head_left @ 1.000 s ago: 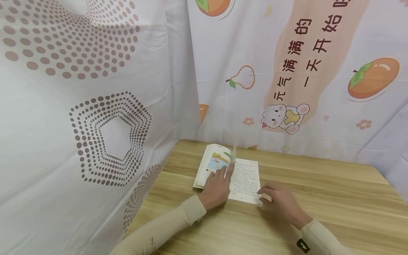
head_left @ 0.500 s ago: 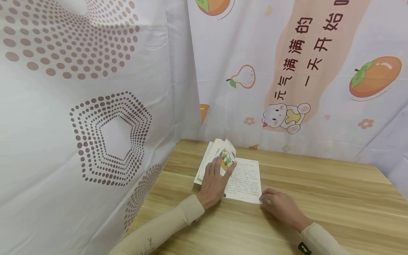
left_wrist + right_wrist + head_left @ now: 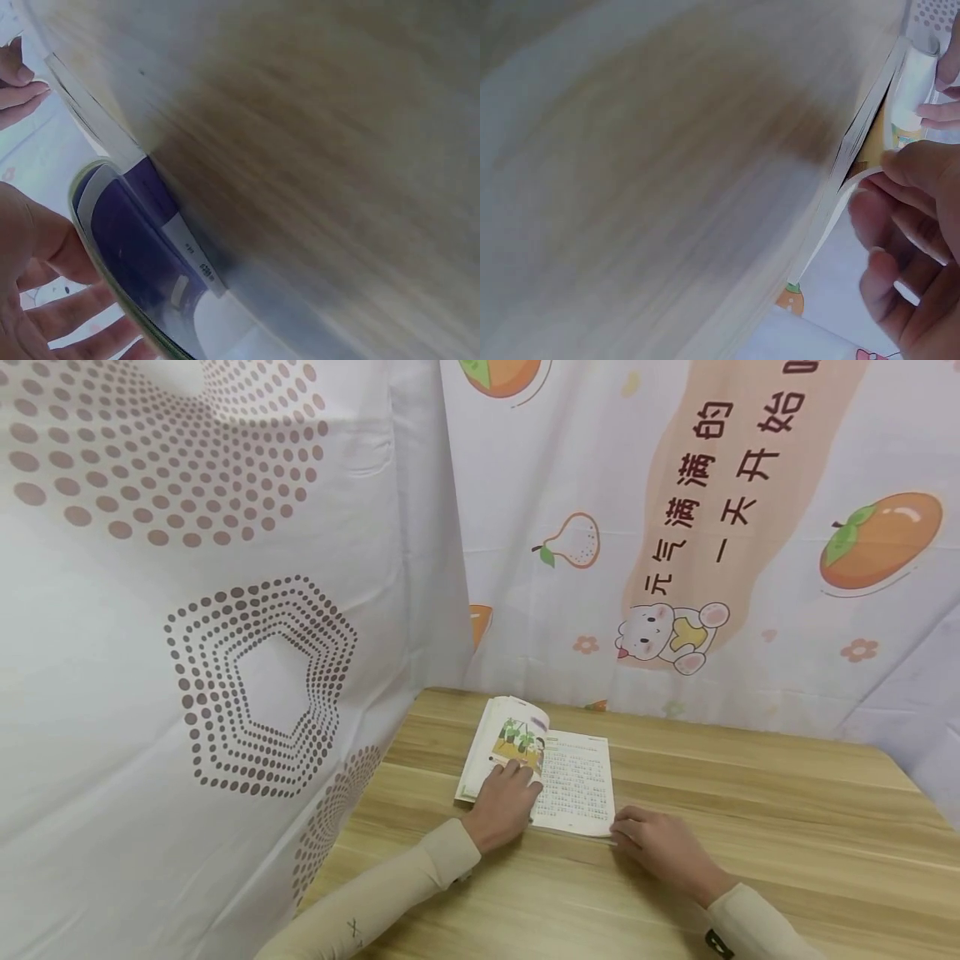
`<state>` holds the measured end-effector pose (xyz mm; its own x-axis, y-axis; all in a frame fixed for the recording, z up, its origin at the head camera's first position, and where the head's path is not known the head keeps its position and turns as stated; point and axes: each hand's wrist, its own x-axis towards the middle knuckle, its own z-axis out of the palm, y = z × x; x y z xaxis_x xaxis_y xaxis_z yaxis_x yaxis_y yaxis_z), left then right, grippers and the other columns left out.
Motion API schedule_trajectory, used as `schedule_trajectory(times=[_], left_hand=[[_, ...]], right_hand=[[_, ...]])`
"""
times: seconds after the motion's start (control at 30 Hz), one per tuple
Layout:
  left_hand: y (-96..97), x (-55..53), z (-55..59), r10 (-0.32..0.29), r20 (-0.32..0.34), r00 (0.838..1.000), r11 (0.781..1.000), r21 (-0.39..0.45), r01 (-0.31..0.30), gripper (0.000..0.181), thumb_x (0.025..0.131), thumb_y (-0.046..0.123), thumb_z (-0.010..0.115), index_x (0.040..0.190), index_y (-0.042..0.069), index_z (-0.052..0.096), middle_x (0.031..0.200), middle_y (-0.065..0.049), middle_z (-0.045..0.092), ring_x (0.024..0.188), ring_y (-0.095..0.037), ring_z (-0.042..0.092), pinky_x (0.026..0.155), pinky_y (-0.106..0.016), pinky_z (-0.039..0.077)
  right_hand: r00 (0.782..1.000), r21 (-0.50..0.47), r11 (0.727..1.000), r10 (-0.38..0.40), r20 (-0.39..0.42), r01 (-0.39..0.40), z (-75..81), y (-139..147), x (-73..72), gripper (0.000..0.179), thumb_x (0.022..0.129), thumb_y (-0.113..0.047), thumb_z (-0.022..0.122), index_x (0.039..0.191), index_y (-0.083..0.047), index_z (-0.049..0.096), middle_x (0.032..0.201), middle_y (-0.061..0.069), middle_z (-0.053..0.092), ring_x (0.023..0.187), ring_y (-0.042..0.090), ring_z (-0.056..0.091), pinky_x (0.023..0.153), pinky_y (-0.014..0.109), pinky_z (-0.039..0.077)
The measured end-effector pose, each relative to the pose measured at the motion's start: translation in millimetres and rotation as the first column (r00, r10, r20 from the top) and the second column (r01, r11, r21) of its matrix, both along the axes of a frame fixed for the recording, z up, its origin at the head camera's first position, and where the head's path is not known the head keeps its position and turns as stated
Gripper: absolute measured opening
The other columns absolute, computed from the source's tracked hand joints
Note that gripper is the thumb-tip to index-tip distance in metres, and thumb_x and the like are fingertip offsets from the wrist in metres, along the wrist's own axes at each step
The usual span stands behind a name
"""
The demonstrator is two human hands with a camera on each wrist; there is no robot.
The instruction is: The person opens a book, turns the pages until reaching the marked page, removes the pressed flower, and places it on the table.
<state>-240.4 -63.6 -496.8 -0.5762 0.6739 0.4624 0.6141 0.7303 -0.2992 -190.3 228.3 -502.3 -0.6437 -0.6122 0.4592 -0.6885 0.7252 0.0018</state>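
Note:
An open book lies on the wooden table, its right page filled with text. A coloured picture of green plants shows on its curved left page. My left hand rests on the lower part of that left page, near the spine. In the left wrist view, its spread fingers lie against the pages, above a raised purple and white cover. At the lower right corner is my right hand. The right wrist view shows its thumb and forefinger pinching lifted pages.
The wood-grain table extends to the right of the book. A white curtain with brown dots hangs along the left side. Behind the table hangs another curtain printed with fruit, lettering and a cartoon animal.
A page has turned over to the left, and the plant picture now replaces the swimming picture. My left hand has drawn down toward the near edge; my right hand has closed on the page corner.

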Motion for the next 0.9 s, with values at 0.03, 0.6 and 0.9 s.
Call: schedule_trajectory(times=[0.03,0.6,0.9], left_hand=[[0.1,0.0,-0.5,-0.004,-0.013,1.0,1.0,0.001,0.004,0.011,0.089,0.012,0.069,0.093,0.018,0.078,0.093,0.0,0.066,0.085,-0.018,0.055,0.065,-0.026,0.043],[4.3,0.2,2.0,-0.046,-0.066,0.997,0.999,0.009,0.046,0.005,0.086,0.016,0.071,0.081,0.017,0.073,0.078,0.001,0.057,0.072,-0.014,0.044,0.058,-0.022,0.021],[9.3,1.0,-0.3,0.025,-0.001,1.0,1.0,-0.017,-0.025,0.052,0.091,0.07,0.061,0.089,0.019,0.074,0.1,-0.004,0.068,0.091,-0.02,0.062,0.07,-0.033,0.053]], right_hand=[[1.0,0.0,1.0,0.007,-0.015,-0.007,0.0,0,-0.5,0.011,0.082,-0.013,0.086,0.091,-0.011,0.078,0.095,-0.003,0.072,0.076,0.011,0.07,0.064,0.031,0.059],[0.998,-0.082,0.997,0.003,-0.065,-0.009,9.3,-1,-4.4,0.017,0.074,-0.009,0.09,0.085,-0.016,0.08,0.09,-0.007,0.075,0.076,0.008,0.071,0.062,0.028,0.057],[0.993,-0.162,0.986,0.01,-0.115,-0.028,23.6,-2,-9.0,0.022,0.071,-0.007,0.092,0.087,-0.015,0.08,0.092,-0.007,0.075,0.075,0.007,0.07,0.061,0.027,0.057]])
